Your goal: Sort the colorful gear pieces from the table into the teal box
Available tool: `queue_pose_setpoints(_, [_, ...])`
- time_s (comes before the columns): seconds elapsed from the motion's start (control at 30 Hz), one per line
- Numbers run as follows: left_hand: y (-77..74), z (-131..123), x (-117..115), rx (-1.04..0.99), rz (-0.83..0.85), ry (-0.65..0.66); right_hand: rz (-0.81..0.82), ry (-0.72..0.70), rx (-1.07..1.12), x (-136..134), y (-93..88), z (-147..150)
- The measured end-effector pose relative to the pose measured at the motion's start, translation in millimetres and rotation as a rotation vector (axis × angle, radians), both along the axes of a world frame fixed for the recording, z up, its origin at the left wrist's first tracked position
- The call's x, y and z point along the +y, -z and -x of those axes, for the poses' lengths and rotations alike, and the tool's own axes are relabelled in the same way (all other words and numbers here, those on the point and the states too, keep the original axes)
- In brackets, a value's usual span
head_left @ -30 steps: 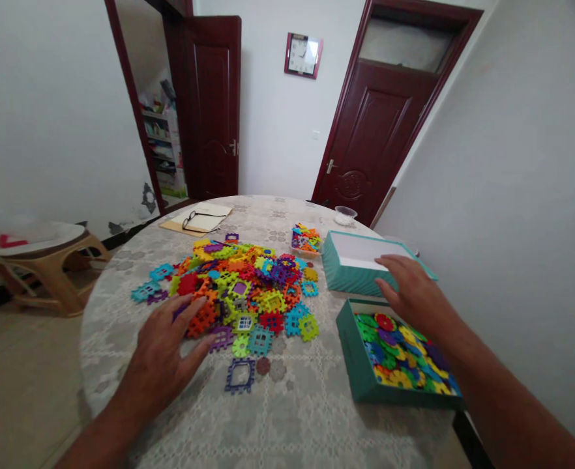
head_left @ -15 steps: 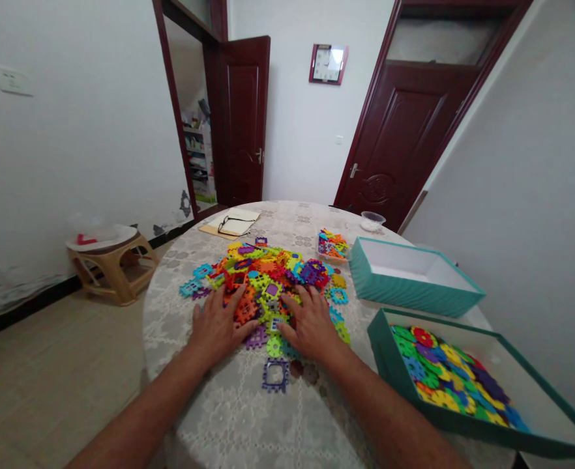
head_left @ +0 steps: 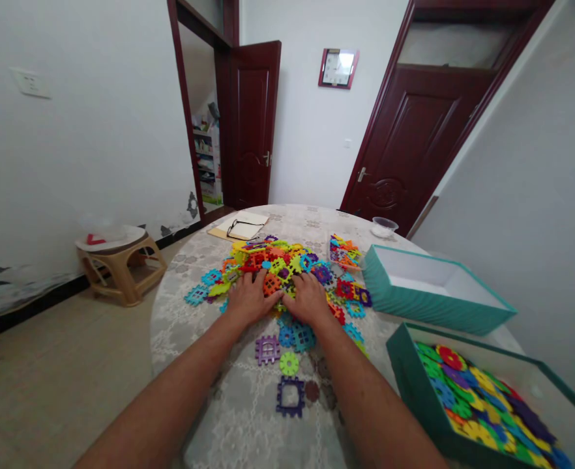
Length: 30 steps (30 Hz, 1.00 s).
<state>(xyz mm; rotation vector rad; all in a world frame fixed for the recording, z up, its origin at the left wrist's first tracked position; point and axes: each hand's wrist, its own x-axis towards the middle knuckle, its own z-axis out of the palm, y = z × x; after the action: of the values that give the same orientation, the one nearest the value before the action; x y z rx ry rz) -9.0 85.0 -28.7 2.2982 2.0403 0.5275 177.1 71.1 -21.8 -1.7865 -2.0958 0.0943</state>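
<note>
A heap of colourful plastic building pieces lies on the round table, many of them square with notched edges and window-like openings. My left hand rests on the heap's near left side, thumb stretched toward the middle and fingers apart, the tips partly sunk among the pieces. Beside it, my right hand presses into the near right side, fingers also apart and partly hidden. The two thumbs almost meet. Nearer to me lie a purple window piece, a round lime piece and a dark purple square frame.
At right stand a teal box with a white inside and a dark green box holding flower-shaped discs. A small container of pieces sits behind. Glasses lie on a notebook at back left; a clear bowl stands at back right.
Both hands have moved forward into the heap and closer together, pushing pieces away from me. Several pieces now lie loose on the near side. The view has shifted slightly.
</note>
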Motion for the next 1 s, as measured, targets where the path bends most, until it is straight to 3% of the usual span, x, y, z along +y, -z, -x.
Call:
queue_pose_setpoints(0.1, [-5.7, 2.6, -7.0, 0.013, -0.033, 0.043, 0.022, -0.001, 0.047, 1.9, -5.1, -5.0])
queue_pose_setpoints(0.23, [-13.8, 15.8, -24.6, 0.012, -0.183, 0.143, -0.067, 0.129, 0.126, 9.1, -12.1, -14.4])
queue_pose_setpoints(0.33, [-17.0, 23.2, -28.3, -0.018, -0.306, 0.126, -0.146, 0.196, 0.135, 24.1, -14.8, -15.0])
queue_pose_setpoints(0.43, [-13.6, 24.2, -22.3, -0.021, -0.367, 0.073, -0.087, 0.225, 0.098, 39.0, -14.9, -5.2])
queue_pose_setpoints(0.57, [-3.5, 19.5, -17.4, 0.006, -0.231, 0.062, 0.064, 0.085, -0.024, 44.0, -13.4, 13.1])
queue_pose_setpoints(0.73, [-0.2, 18.8, -32.1, 0.019, -0.096, 0.119, 0.052, -0.068, -0.096, 21.6, -8.4, 10.0])
queue_pose_setpoints(0.93, [-0.8, 14.3, -43.6, 0.032, -0.104, 0.231, 0.006, 0.169, -0.141, -2.8, 1.2, -20.9])
queue_pose_setpoints(1.0, [1.8, 9.3, -42.9, 0.050, -0.102, 0.250, -0.018, 0.180, -0.094, -2.1, 2.1, -26.9])
